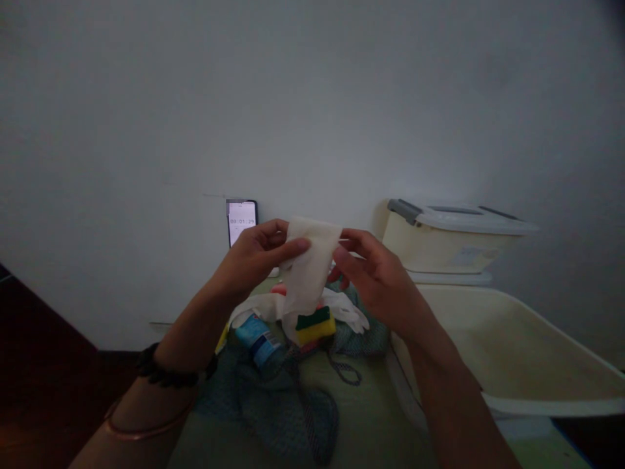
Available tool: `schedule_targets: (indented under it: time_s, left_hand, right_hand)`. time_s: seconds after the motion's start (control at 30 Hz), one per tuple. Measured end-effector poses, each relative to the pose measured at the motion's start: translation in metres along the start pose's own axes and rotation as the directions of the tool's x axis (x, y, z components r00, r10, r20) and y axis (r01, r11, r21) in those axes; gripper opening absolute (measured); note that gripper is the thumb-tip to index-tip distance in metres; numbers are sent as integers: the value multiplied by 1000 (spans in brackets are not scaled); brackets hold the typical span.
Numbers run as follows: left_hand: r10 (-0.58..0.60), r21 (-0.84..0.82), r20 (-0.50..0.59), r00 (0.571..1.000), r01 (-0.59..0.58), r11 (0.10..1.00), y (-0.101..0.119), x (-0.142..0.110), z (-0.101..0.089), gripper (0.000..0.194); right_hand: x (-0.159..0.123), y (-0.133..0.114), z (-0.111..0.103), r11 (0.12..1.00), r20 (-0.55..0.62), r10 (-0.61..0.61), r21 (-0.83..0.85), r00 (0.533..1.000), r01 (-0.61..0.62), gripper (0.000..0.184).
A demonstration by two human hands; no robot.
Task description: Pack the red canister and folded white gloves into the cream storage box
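A limp, folded white cloth hangs upright in front of me, above the pile. My left hand pinches its left side, thumb lying across the front. At the opposite edge, my right hand has its thumb and bent fingers on the upper right corner. Beneath the cloth lie a yellow and green sponge, a blue-labelled bottle tipped on its side, and white gloves. The cloth partly hides these things.
A grey-green knitted fabric with a cord loop spreads over the pale green surface. To the right sits a large white tub; behind it stands a lidded cream box. A phone showing a timer leans against the wall.
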State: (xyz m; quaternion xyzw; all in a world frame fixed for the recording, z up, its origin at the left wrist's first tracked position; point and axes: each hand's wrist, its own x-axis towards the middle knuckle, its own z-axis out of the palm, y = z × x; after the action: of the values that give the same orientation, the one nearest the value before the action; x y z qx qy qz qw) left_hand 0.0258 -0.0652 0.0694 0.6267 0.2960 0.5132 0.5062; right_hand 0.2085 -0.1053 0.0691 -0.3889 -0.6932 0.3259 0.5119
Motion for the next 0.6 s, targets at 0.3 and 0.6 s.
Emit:
schedule_targets:
  time_s: [0.3, 0.6]
  left_hand:
    - [-49, -20, 166, 985, 53, 998, -2, 0, -3, 15]
    - [-63, -25, 202, 977, 69, 997, 0, 0, -6, 22]
  right_hand:
    - [0, -4, 3, 1000, -124, -5, -24, 992, 2, 19]
    - [1, -9, 2, 1000, -178, 30, 2, 984, -30, 16]
